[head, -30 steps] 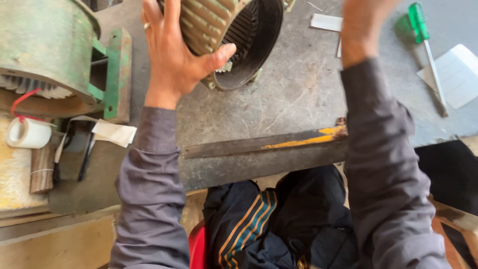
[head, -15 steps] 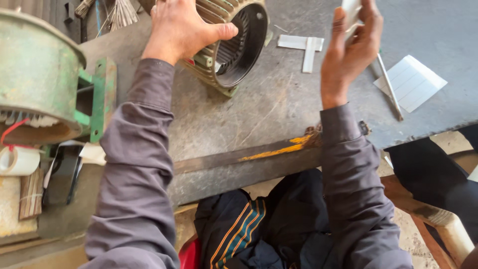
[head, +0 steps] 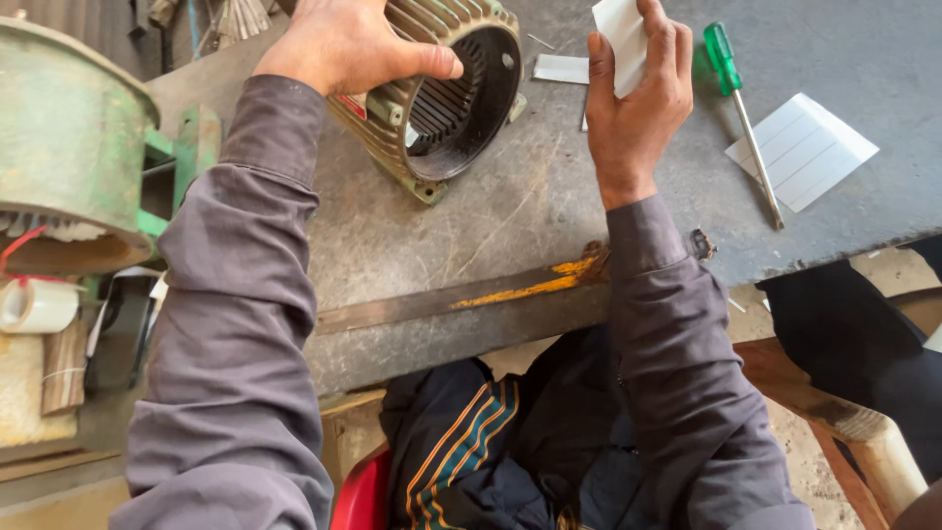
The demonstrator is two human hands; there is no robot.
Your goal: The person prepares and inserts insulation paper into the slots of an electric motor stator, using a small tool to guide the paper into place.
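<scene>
The left hand [head: 343, 44] lies over the top of a ribbed metal motor housing [head: 446, 93], its fingers curled round the outside and the thumb stretched along the rim of the open end. The housing lies on its side at the far middle of the grey tabletop [head: 471, 236], with its round opening turned towards the near right, so the slotted inside shows. One of its mounting feet rests on the tabletop at the near side.

The right hand [head: 638, 98] is raised just to the right of the housing and apart from it. Its fingers are closed on a small white slip of paper [head: 620, 39], with the thumb on the left edge and the other fingers wrapped over the right.

Another white slip [head: 561, 69] lies flat on the tabletop between the housing and the right hand. A screwdriver with a green handle [head: 741, 113] lies to the right of that hand, its shaft pointing towards the near edge. Just right of it is a white lined sheet [head: 803, 149]. A yellow-smeared flat metal bar [head: 491, 294] runs along the near edge of the tabletop.

At the far left stands a large green round machine casing [head: 64, 137], with a white roll of tape [head: 34, 306] nearer than it. Both arms wear grey sleeves.
</scene>
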